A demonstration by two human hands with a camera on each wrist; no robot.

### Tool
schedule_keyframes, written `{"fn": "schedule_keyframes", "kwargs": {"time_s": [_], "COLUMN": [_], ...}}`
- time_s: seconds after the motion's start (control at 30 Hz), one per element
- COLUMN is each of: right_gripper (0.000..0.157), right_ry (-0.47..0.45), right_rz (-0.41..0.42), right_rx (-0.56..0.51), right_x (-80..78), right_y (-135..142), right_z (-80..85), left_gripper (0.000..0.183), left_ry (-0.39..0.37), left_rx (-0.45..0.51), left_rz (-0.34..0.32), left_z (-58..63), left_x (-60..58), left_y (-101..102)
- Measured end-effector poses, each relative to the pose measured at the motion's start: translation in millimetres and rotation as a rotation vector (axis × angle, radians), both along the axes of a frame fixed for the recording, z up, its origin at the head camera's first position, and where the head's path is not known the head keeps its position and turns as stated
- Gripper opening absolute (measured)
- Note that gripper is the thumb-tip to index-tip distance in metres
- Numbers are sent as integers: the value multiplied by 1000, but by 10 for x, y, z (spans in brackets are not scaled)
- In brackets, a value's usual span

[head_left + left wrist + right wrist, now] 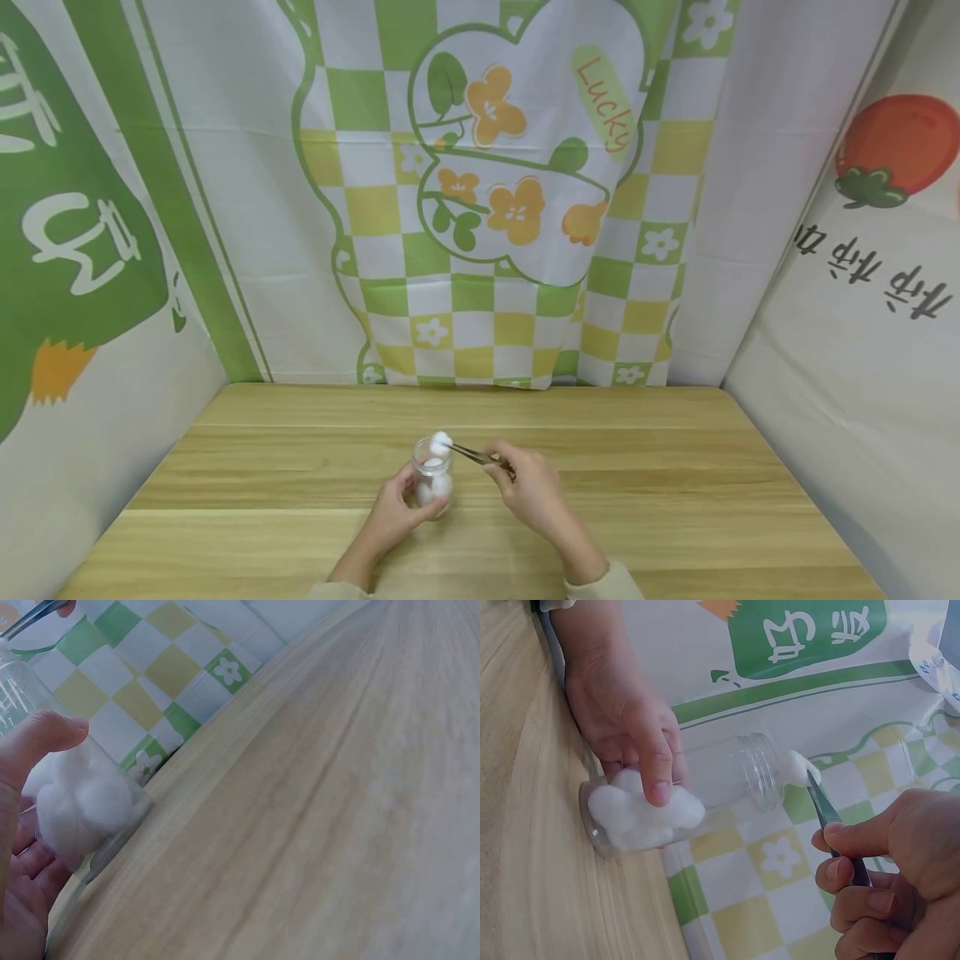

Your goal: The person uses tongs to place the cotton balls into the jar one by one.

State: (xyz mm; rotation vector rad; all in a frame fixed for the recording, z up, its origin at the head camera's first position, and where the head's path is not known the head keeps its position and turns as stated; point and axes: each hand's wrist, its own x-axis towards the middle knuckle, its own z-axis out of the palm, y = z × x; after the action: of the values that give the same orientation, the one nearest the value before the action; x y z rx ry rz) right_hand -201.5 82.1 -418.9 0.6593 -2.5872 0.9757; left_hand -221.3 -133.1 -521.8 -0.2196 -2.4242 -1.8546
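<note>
A clear glass jar [720,769] with several white cotton balls [641,810] in its lower part stands on the table. My left hand [396,510] grips it round the lower side, thumb across the front in the left wrist view. My right hand [531,486] pinches metal tweezers [823,806] between thumb and fingers. Their tips hold one cotton ball [799,768] at the jar's open mouth, just outside the rim in the right wrist view. In the left wrist view only part of the tweezers [34,616] shows, and the held cotton ball is out of sight.
The wooden table [645,450] reaches back to a hanging checked cloth [465,333]. Printed cloth panels flank it, one on the left [187,350] and one on the right [847,367].
</note>
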Motion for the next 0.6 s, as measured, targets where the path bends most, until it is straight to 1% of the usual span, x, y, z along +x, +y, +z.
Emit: {"fn": "schedule_keyframes", "kwargs": {"time_s": [0.27,0.6], "right_gripper": [10,13], "right_ry": [13,9], "right_rz": [5,7], "right_rx": [1,36], "right_x": [-2,9], "right_y": [-19,-46], "right_z": [-24,-28], "left_gripper": [64,62], "left_ry": [-3,-6], "left_rx": [7,3], "left_rz": [-11,-19], "left_z": [6,16], "left_x": [2,11], "left_y": [-5,-6]}}
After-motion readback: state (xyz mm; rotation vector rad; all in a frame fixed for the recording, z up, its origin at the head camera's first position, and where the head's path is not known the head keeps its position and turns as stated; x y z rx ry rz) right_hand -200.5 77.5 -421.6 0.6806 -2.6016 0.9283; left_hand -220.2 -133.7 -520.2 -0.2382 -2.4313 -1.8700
